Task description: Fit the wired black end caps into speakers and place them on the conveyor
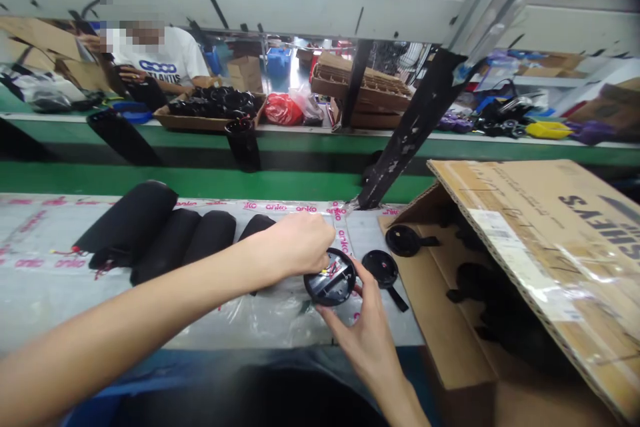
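Housing: black round shell (pixel 331 287), open end up between both hands above the near bench (pixel 40 300), apparently so its inside lies within reach.
Wires: red and yellow leads (pixel 331 269) inside the black round shell, beside a shiny panel.
Right hand: (pixel 369 330) thumb and fingers wrap the side of the shell, gripping it, likely to steady it.
Left hand: (pixel 304 240) fingers curled together over the rim of the shell, tips hidden; I cannot tell whether they pinch a lead.
Strapped caps: two black discs (pixel 381 271) just right of the shell, probably set there to be handy.
Carton: cardboard box (pixel 575 213) farther right of the shell, one flap folded out towards it; dark parts (pixel 475 283) lie inside, too shadowed to tell apart.
Cylinders: several black rolls (pixel 131 217) left of the shell, side by side, perhaps to stop them rolling; thin wires show at some ends.
Cardboard tray: (pixel 197 123) well beyond the shell, heaped with glossy black pieces (pixel 215 104).
Red bag: (pixel 283 110) beyond the shell, right of that tray; contents hidden.
Co-worker: person in a white shirt (pixel 177 57), farthest left beyond the shell, holding a dark tube (pixel 146 91).
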